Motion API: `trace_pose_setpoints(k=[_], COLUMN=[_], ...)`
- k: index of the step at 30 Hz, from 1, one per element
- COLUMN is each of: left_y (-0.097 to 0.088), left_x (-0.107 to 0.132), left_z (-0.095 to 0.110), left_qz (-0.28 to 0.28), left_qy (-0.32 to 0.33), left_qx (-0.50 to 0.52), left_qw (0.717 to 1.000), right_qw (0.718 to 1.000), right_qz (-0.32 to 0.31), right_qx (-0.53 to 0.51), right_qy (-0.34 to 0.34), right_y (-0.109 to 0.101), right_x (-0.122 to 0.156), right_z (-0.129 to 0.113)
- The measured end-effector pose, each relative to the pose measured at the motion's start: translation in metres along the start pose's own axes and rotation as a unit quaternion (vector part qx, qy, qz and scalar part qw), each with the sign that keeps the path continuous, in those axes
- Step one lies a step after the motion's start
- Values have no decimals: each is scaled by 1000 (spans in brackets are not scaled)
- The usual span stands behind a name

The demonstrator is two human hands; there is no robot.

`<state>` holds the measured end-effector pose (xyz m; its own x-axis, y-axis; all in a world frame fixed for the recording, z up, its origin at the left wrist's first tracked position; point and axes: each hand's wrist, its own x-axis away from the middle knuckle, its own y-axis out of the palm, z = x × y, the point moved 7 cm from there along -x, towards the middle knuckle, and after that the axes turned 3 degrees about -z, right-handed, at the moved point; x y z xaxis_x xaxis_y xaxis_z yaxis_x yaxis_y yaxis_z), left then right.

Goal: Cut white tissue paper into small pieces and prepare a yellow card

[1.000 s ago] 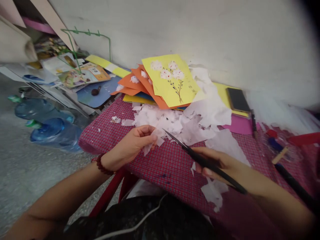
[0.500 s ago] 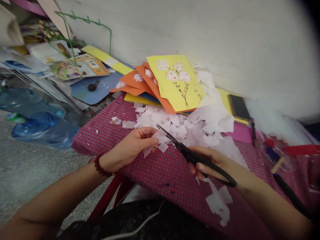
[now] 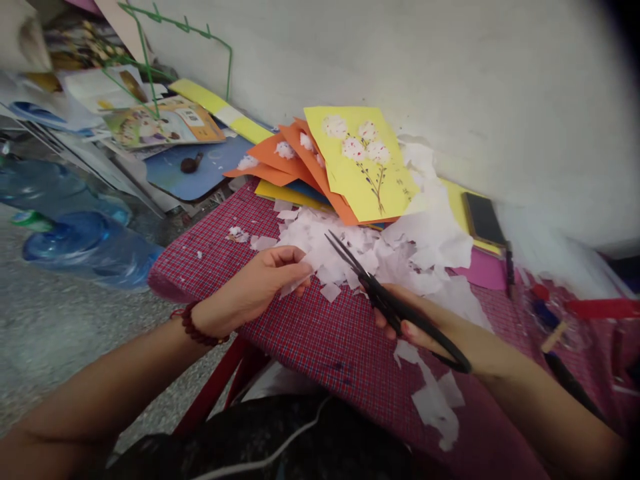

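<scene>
Left hand (image 3: 260,280), nearly closed, pinched paper (image 3: 290,287) left of the scrap pile (image 3: 345,243); right hand (image 3: 426,309), curled, gripped slightly parted scissors (image 3: 393,307) near it; misaligned closure risked finger injury.

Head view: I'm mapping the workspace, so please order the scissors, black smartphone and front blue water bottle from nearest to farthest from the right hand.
From the right hand:
1. Scissors: in its grip.
2. Black smartphone: beyond the hand, toward the wall, on the right.
3. Front blue water bottle: far left, on the floor.
</scene>
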<state>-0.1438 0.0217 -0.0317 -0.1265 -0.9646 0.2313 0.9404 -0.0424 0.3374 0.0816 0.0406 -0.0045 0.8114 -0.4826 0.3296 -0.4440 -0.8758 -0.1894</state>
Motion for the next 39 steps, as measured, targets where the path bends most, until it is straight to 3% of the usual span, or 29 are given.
trace_pose_setpoints(k=[6, 11, 24, 34, 39], left_y=[0, 6, 12, -2, -4], left_x=[-5, -12, -21, -11, -11], left_z=[9, 3, 0, 0, 6], left_qz=[34, 26, 24, 45, 64], left_qy=[42, 13, -5, -7, 24], left_qx=[52, 37, -6, 29, 46], left_qw=[997, 999, 1000, 999, 997], right_qw=[999, 999, 999, 999, 999], right_qz=[-30, -43, 7, 15, 14], right_qx=[9, 0, -16, -28, -36], right_qy=[25, 27, 28, 11, -11], right_y=[3, 10, 5, 5, 2], right_x=[2, -6, -14, -15, -12], right_z=[6, 1, 1, 0, 3])
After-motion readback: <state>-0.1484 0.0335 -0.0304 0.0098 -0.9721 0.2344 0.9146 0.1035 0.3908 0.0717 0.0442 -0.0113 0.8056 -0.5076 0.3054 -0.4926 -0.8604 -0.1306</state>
